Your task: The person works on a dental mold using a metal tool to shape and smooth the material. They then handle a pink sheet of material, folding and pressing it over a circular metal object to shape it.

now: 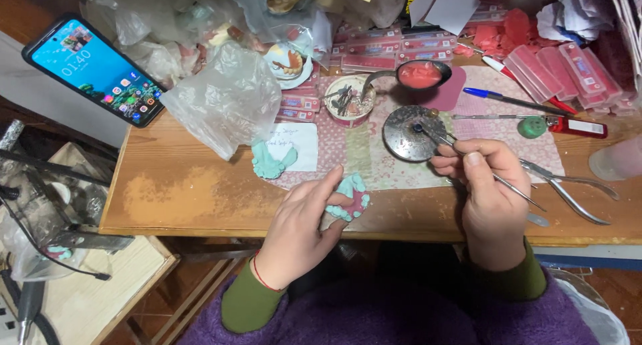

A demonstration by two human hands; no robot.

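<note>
the left hand (pixel 301 218) is curling around a green-and-pink dental cast (pixel 350 198); the right hand (pixel 485 184) is pinching a thin metal tool (pixel 468 161), its tip touching a round metal dish (pixel 408 132) on the counter (pixel 200 198).

- A dental-technician's workbench: wooden table (pixel 200 198) crowded with pink wax sheets (pixel 535 67) at one o'clock
- Denture model (pixel 289 61) at twelve, pliers (pixel 568 188) at three

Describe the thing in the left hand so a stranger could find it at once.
Start at the wooden table and go to its near edge, just left of the middle. There the left hand holds a small dental cast, mint green with pink on it. Its twin, farther back beside a white paper slip, lies loose.
</note>
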